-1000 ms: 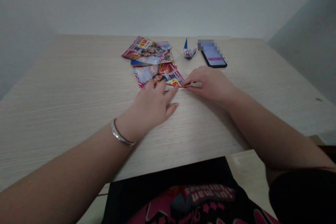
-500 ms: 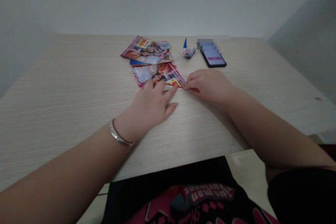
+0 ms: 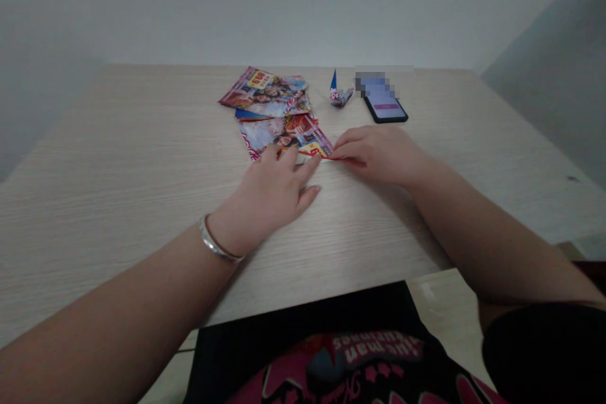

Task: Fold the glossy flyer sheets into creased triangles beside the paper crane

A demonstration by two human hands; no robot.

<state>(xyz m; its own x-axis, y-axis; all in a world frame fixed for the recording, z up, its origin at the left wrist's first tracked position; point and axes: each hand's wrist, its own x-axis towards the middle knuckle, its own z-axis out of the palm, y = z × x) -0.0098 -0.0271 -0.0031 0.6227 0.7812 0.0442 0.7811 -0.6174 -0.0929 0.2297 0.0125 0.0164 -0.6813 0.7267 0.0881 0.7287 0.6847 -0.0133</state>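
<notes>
A colourful printed sheet of paper [image 3: 296,132] lies on the table, its near edge showing a narrow red and white strip. My left hand [image 3: 274,186], with a silver bangle at the wrist, rests palm down with fingers spread, the fingertips pressing on that near edge. At the sheet's near right corner, the thumb and fingers of my right hand [image 3: 374,151] are closed on the paper edge. My left fingers cover part of the strip. Just behind, more printed sheets [image 3: 265,91] overlap, with blue showing beneath.
A small folded paper crane [image 3: 339,95] with a blue point stands behind my hands. Right of it lies a phone [image 3: 386,101] with a lit, partly blurred screen. The pale wooden table [image 3: 118,170] meets a wall at the back.
My right fingertips have shifted slightly at the sheet's corner, and more of a red edge shows beneath them. My left hand stays in nearly the same place.
</notes>
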